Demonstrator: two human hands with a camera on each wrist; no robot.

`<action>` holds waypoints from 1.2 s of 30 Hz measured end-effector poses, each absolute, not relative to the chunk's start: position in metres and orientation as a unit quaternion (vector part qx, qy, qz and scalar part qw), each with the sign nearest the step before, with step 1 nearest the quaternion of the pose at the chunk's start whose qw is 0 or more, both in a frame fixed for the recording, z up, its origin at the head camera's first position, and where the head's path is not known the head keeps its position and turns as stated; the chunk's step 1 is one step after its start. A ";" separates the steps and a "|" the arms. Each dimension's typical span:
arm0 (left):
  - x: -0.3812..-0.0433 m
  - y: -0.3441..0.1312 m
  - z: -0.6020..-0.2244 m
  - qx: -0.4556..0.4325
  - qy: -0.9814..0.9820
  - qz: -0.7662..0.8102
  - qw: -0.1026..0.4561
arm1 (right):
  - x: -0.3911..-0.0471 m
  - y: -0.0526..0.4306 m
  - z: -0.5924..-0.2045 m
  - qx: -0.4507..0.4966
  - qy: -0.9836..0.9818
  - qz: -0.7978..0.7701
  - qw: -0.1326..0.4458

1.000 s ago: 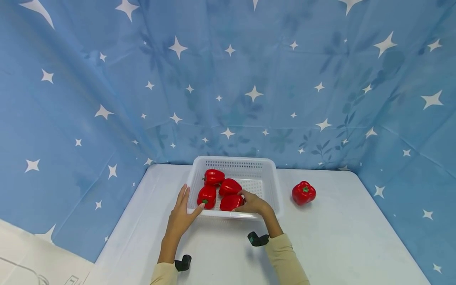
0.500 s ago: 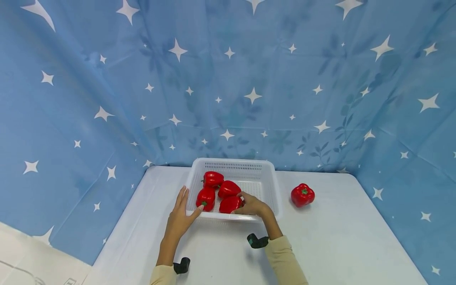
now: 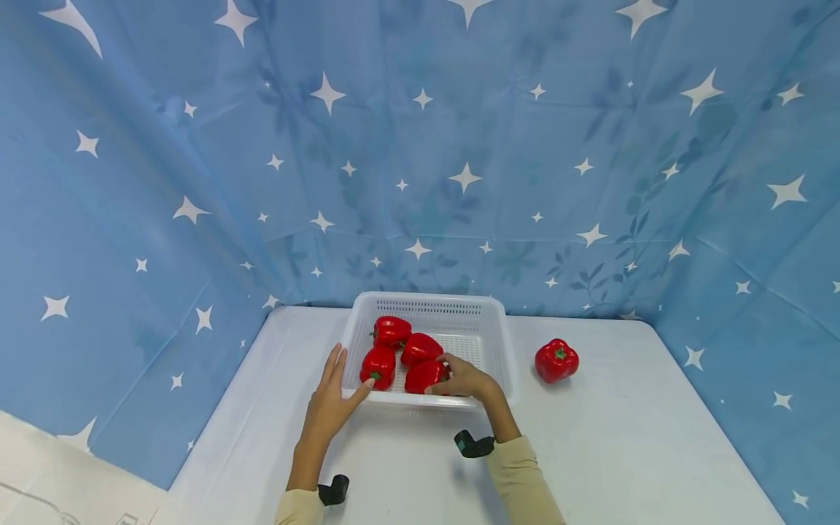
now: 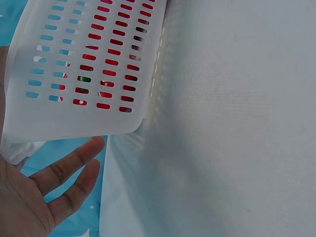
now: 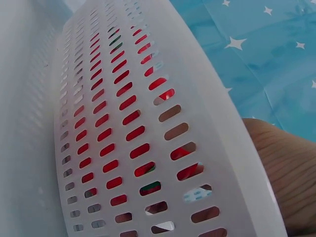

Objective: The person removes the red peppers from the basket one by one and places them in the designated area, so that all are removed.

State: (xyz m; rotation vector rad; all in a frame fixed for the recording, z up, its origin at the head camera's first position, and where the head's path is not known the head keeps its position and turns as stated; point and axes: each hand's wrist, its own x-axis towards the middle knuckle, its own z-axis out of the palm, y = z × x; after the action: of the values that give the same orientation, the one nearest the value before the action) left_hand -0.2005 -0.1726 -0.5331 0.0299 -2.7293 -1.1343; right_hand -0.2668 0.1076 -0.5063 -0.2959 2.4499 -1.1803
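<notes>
In the head view, a white slotted plastic basket [image 3: 433,300] holds several red bell peppers. My right hand [image 3: 464,380] reaches over the near rim, thumb and fingers curled round the nearest bell pepper [image 3: 423,377] on that side. Behind that one lies another bell pepper [image 3: 421,349], with a third [image 3: 392,331] toward the back left. My left hand [image 3: 324,410] is at the basket's near left corner, fingers spread along the side and thumb on the rim by a bell pepper [image 3: 378,367]. In the right wrist view, the basket wall [image 5: 207,123] hides most of my right hand [image 5: 291,173].
One more red bell pepper [image 3: 556,360] lies on the white table [image 3: 617,437], right of the basket. A blue curtain with white stars [image 3: 420,182] hangs behind and on both sides. Dark wrist cameras [image 3: 474,444] sit at both cuffs.
The head view has tilted slightly, so everything sits a little lower. Both hands keep their places at the basket; the pepper in my right hand has shifted very slightly.
</notes>
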 end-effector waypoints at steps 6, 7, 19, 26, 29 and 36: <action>-0.201 -0.173 -0.533 0.005 -0.920 -0.379 0.099 | -0.266 0.108 -0.506 -0.104 0.880 -0.416 0.206; -0.201 -0.173 -0.533 0.004 -0.920 -0.379 0.099 | -0.266 0.109 -0.505 -0.104 0.880 -0.415 0.207; -0.200 -0.172 -0.530 0.008 -0.920 -0.380 0.096 | -0.266 0.114 -0.503 -0.102 0.879 -0.419 0.201; -0.199 -0.172 -0.531 0.012 -0.919 -0.384 0.092 | -0.264 0.118 -0.502 -0.105 0.868 -0.447 0.192; -0.199 -0.172 -0.531 0.011 -0.918 -0.385 0.091 | -0.263 0.120 -0.502 -0.107 0.865 -0.456 0.179; -0.200 -0.172 -0.532 0.010 -0.919 -0.383 0.098 | -0.265 0.122 -0.499 -0.097 0.865 -0.467 0.154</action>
State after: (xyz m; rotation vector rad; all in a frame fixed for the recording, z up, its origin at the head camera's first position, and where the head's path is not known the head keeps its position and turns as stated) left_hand -0.2004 -0.1725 -0.5315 0.0304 -2.7188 -1.1321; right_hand -0.2646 0.1224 -0.4990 -0.2776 2.4796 -1.3400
